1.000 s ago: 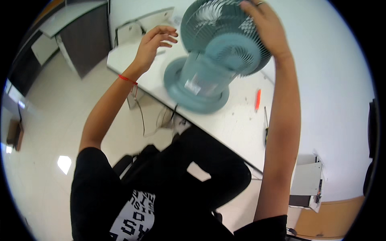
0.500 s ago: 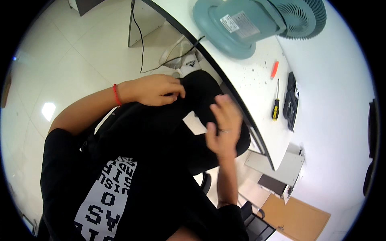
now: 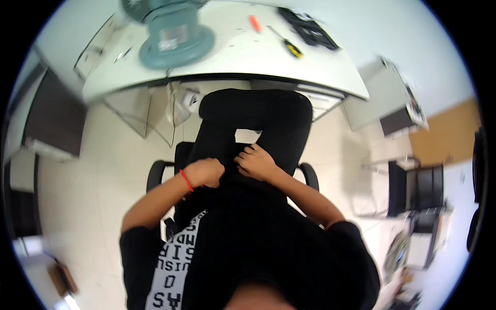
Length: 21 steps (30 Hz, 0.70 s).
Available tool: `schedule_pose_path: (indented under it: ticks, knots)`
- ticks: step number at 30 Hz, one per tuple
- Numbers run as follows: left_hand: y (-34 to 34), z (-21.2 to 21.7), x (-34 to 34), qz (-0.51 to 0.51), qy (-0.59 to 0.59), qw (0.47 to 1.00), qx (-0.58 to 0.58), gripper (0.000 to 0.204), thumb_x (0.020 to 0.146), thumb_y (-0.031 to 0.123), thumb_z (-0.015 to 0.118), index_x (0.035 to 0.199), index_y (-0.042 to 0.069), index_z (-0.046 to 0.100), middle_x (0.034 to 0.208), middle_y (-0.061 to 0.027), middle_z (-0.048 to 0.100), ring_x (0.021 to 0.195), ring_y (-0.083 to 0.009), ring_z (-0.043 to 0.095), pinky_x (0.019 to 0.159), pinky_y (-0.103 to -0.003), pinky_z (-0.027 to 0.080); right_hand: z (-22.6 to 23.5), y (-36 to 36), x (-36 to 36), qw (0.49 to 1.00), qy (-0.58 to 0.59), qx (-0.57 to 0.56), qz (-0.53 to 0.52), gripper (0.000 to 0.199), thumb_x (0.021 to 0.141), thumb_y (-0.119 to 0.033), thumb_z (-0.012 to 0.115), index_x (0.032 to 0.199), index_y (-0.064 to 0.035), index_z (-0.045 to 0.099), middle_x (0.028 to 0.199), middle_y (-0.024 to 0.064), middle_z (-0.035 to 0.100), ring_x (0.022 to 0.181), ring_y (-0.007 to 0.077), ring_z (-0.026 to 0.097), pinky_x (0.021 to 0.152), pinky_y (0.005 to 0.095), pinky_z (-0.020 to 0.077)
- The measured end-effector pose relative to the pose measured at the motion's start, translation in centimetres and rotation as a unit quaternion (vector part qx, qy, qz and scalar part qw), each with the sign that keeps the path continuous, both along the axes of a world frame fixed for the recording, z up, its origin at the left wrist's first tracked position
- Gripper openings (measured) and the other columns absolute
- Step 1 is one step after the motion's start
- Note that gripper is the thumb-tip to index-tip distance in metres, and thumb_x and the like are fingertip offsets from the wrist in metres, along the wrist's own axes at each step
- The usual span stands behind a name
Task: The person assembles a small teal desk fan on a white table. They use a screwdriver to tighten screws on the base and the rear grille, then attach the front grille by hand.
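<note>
My left hand (image 3: 206, 173), with a red band on its wrist, is curled into a fist over the black cloth at my lap. Whatever its fingers may enclose is hidden. Close by on the right, my right hand (image 3: 256, 162) bends its fingers down against the same dark clothing, between the thighs. Cloth may be pinched there, but black on black hides it. A small gap separates the two hands. Beneath them are my black trousers (image 3: 256, 106) and the lower part of my black shirt (image 3: 248, 222).
Ahead stands a white desk (image 3: 237, 59) bearing a teal fan (image 3: 175, 44), a yellow-black screwdriver (image 3: 292, 47), an orange-red handle-like piece (image 3: 254, 23) and a black tool case (image 3: 310, 30). Chair armrests flank me. Another black chair (image 3: 411, 188) is at right, a dark cabinet (image 3: 57, 111) at left.
My view has swung round to face the desk squarely. My right hand, raised and spread before, has come down to the lap beside the left. The left hand has curled more tightly.
</note>
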<state>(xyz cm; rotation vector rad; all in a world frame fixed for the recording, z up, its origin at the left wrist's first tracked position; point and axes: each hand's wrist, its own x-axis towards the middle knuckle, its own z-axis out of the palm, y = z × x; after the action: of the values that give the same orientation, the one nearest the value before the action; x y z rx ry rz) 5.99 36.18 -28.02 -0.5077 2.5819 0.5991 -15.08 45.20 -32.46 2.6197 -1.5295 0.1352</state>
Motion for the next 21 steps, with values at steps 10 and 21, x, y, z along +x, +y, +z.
schedule_pose_path:
  ticks: [10,21]
  knots:
    - [-3.6,-1.7,-2.3,0.067,-0.038,0.989,0.125,0.022,0.085,0.015,0.059,0.079,-0.004,0.067,0.069,-0.0190,0.071,0.056,-0.0268,0.071,0.052,-0.036,0.059,-3.9,-2.5,1.2,0.996,0.030,0.029,-0.082,0.021,0.085,-0.030,0.062,0.081,-0.0123,0.073,0.081,0.0044,0.072,0.083,0.0213,0.069,0.084,0.0374,0.0474]
    - [-3.4,-0.3,-0.5,0.283,-0.023,0.888,0.362,0.021,0.103,0.020,0.052,0.108,0.002,0.061,0.077,-0.0148,0.070,0.049,-0.0199,0.064,0.044,-0.027,0.050,-2.0,-2.2,1.3,0.972,-0.210,-0.003,-0.102,0.019,0.085,-0.025,0.061,0.089,-0.0086,0.070,0.098,0.0081,0.069,0.103,0.0238,0.064,0.086,0.0386,0.0477]
